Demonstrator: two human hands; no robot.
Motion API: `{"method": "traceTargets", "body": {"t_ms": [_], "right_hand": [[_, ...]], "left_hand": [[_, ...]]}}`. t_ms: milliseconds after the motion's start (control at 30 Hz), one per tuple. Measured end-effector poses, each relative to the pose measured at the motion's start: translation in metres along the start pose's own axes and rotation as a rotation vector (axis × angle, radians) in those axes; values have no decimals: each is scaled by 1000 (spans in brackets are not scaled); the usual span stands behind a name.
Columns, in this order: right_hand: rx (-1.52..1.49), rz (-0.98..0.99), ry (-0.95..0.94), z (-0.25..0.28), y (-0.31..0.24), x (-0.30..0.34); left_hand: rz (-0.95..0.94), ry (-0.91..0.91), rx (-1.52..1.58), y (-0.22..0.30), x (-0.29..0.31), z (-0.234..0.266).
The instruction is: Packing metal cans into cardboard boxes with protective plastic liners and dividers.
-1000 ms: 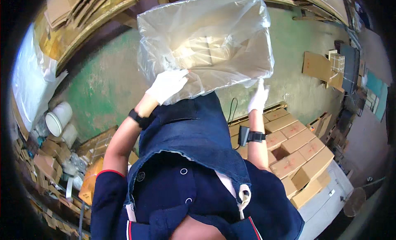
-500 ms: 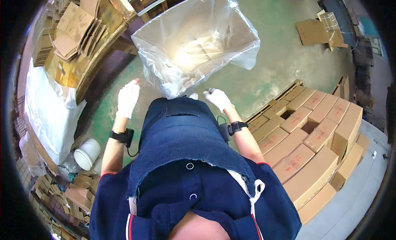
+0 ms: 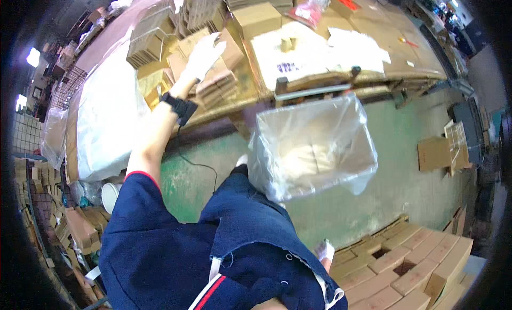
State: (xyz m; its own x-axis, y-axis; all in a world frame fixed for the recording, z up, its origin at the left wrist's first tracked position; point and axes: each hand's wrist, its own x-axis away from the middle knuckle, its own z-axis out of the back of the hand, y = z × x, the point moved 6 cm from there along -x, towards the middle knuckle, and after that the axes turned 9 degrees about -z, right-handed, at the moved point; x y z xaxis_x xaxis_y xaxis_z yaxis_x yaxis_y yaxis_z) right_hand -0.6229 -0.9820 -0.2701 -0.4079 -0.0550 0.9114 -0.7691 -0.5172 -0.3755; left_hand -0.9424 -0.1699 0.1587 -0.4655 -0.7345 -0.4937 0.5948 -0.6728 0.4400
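My left hand (image 3: 205, 55), in a white glove, is stretched forward over a loose pile of flat brown cardboard pieces (image 3: 217, 90) on the workbench. Its fingers look extended and spread, with nothing visibly held. Whether it touches the top cardboard cannot be made out. Low at my right side, my right hand (image 3: 325, 250), also gloved in white, hangs near the stacked cartons; its fingers are blurred and only partly seen. In front of me stands a large open box with a clear plastic liner (image 3: 313, 159), its liner folded over the rim.
Tied bundles of flattened cardboard (image 3: 146, 41) and a small closed carton (image 3: 257, 20) sit on the bench (image 3: 410, 57). A metal bar (image 3: 314, 91) runs along the bench edge. Sealed brown cartons (image 3: 392, 254) are stacked at lower right. A white bucket (image 3: 110, 197) stands at left.
I have turned and leaned toward the bench. My left hand has moved up and forward from beside the lined box to the cardboard pile; my right hand has dropped back to my side.
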Motion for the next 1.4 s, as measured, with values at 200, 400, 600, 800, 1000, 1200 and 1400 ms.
{"method": "traceTargets", "body": {"t_ms": [200,400,600,800,1000,1200,1400], "right_hand": [[-614,89,133,-47,-66,47],[-256,443,384,-152,-171,189],[-132,493,398,-198,-180,255],[-77,461,454,-228,-196,280],[19,499,447,-241,-222,274],[181,622,452,-293,-292,304],[89,725,137,-373,-371,360]], "left_hand": [[89,120,82,-91,-149,-13],[227,139,-8,-203,-275,-32],[444,2,-14,-237,-333,-76],[512,157,474,-333,-350,-103],[575,34,943,-359,-374,-99],[98,146,1609,-242,-352,-35],[24,-250,1609,-111,-241,13]]}}
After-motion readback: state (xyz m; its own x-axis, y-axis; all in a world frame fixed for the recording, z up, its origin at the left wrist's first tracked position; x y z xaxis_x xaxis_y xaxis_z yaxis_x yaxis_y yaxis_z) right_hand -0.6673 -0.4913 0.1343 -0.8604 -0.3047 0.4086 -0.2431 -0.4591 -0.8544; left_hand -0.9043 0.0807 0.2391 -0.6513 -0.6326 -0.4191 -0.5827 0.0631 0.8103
